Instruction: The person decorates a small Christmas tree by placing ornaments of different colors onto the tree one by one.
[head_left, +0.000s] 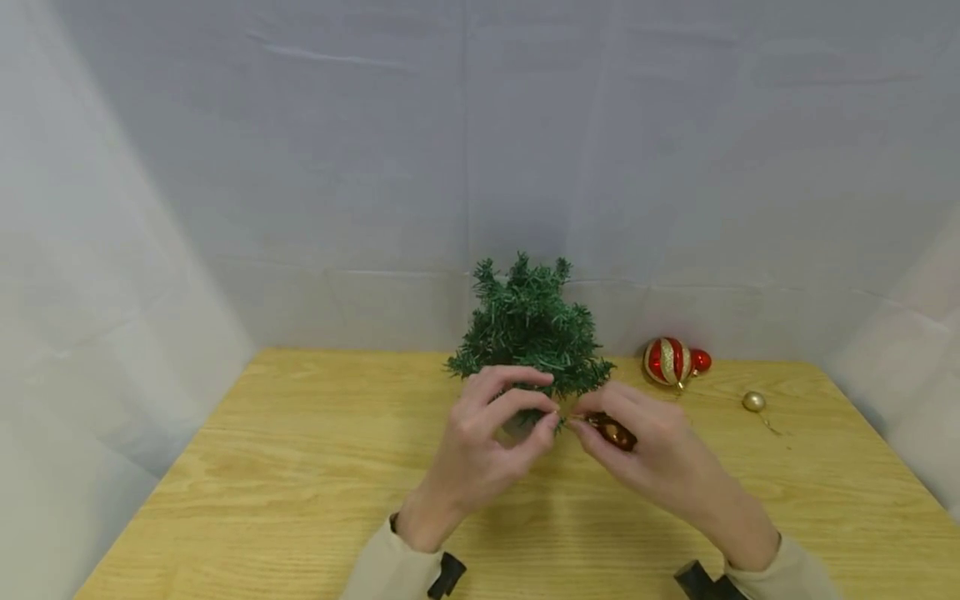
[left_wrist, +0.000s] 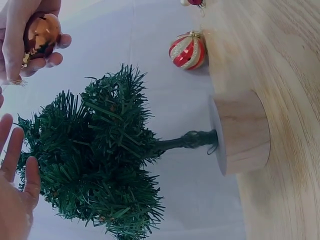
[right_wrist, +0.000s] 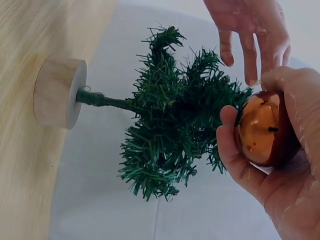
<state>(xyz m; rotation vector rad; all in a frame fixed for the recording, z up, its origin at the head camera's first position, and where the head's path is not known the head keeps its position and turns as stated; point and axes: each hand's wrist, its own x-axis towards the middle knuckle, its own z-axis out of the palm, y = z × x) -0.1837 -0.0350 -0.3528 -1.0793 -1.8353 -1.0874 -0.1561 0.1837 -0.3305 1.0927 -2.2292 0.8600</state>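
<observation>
My right hand (head_left: 660, 433) grips a shiny copper-coloured Christmas bauble (right_wrist: 262, 130), with the fingers curled round it and the thumb and index finger near its gold cap. The gold hanging string (head_left: 567, 417) runs from the bauble toward my left hand (head_left: 491, 433). There the thumb and index fingertips meet at the string's end, while the other fingers are spread. Just beyond both hands stands a small artificial Christmas tree (head_left: 528, 325) with bushy green branches. Its round wooden base (left_wrist: 245, 132) rests on the table and is mostly hidden by my hands in the head view.
To the right of the tree lies a red-and-gold striped bauble (head_left: 666, 361) beside a small red bauble (head_left: 701, 361). Farther right is a small gold bauble (head_left: 753, 402) with its string trailing. Pale fabric (head_left: 360, 167) hangs behind the wooden table (head_left: 285, 467).
</observation>
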